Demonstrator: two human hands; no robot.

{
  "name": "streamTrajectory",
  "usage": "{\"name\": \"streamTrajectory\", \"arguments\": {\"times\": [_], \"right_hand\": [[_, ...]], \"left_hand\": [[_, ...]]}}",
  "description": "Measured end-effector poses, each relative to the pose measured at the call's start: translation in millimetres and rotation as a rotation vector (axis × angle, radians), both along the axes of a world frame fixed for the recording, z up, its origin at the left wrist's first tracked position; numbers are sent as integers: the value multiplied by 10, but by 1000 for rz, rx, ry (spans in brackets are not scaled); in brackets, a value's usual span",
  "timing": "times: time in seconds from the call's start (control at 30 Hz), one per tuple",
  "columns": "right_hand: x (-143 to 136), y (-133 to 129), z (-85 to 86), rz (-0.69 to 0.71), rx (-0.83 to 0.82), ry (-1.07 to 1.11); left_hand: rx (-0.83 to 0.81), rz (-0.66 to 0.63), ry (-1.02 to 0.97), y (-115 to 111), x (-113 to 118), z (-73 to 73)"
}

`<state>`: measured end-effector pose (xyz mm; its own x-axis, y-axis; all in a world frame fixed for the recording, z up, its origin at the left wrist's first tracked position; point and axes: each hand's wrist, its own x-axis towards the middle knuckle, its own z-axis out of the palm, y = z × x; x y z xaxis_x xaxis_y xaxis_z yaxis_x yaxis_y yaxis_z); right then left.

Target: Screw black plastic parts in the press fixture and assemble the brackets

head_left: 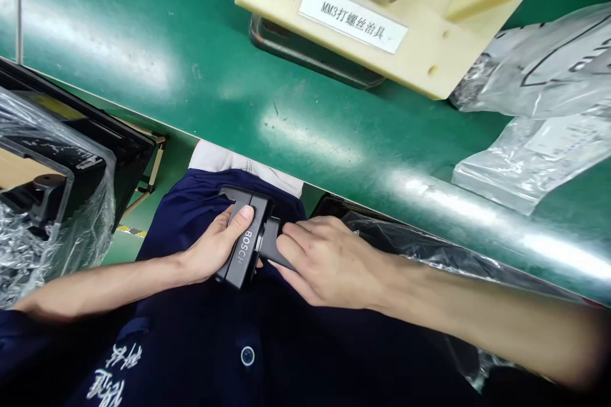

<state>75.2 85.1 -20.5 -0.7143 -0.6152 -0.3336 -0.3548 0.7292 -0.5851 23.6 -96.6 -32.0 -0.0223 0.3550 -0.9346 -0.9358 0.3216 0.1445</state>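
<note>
A black plastic housing (pixel 244 245) marked BOSCH is held low in front of my body, tilted. My left hand (pixel 214 248) is closed around its left side, with the thumb lying on the face near the lettering. At its right side sits a smaller black plastic part (pixel 271 240), and the fingers of my right hand (pixel 329 261) are wrapped round that part. The two parts are against each other or nearly so; whether they are joined cannot be seen. Part of the smaller piece is hidden by my right hand.
Beyond my hands runs a green worktable (pixel 205 89). A cream fixture block (pixel 410 70) with a printed label stands on it, beside clear plastic bags (pixel 534 146). At left is a black crate (pixel 128 140) with plastic-wrapped parts; more plastic film (pixel 410 245) lies under the table edge at right.
</note>
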Motion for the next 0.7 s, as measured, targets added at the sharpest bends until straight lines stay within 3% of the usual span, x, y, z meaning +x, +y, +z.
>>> {"name": "streamTrajectory", "arguments": {"times": [0.13,0.37,0.6,0.7], "right_hand": [[-7,-22,-52,-57,67,61],[49,-1,-180,160,84,415],[-72,3,-301,440,218,411],[-100,-16,-337,433,184,288]], "left_hand": [[-19,-15,-16,-18,-14,5],[-40,-3,-64,-14,13,-46],[-172,-64,-175,10,9,-104],[-198,-43,-156,17,13,-106]]}}
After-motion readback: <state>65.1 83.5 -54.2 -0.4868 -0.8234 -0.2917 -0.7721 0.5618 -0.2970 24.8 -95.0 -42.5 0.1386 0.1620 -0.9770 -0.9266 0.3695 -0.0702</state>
